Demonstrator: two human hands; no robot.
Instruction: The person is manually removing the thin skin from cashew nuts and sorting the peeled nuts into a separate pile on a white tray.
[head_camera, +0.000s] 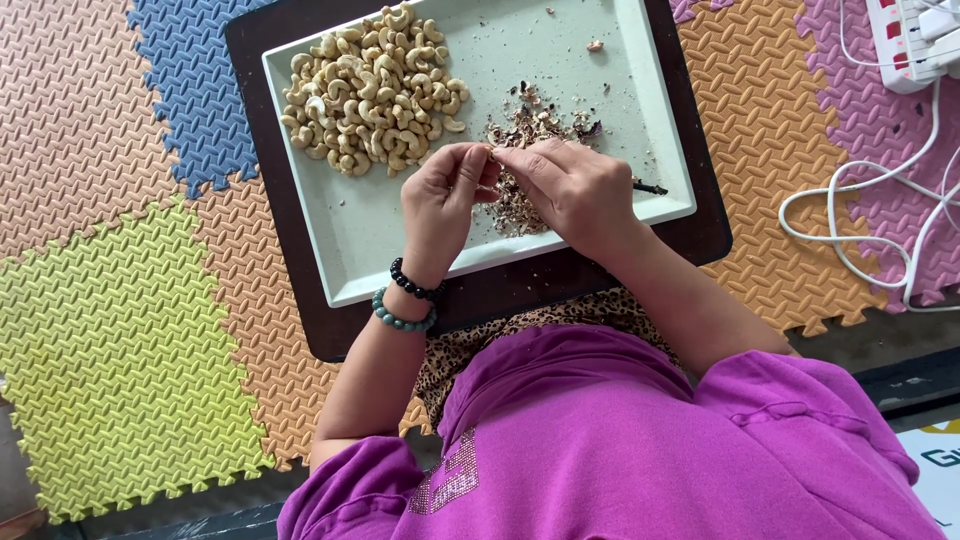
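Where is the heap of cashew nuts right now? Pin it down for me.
In the head view the heap of cashew nuts lies in the upper-left part of the pale tray, left of the pile of skin scraps and just beyond the left hand.

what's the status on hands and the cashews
Left hand and right hand pinching one nut together. Cashew pile on tray. Skins beneath hands.

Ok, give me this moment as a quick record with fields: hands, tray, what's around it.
left hand: fingertips pinched together, meeting the right hand over the tray; what it pinches is hidden
right hand: fingers curled, touching the left; a thin dark tool pokes out past it
tray: pale, rectangular, on a dark board
cashews: peeled heap, tray's far left
husks: brown scraps, mid-tray by the hands
floor: coloured foam mats
far right: white power strip, white cables
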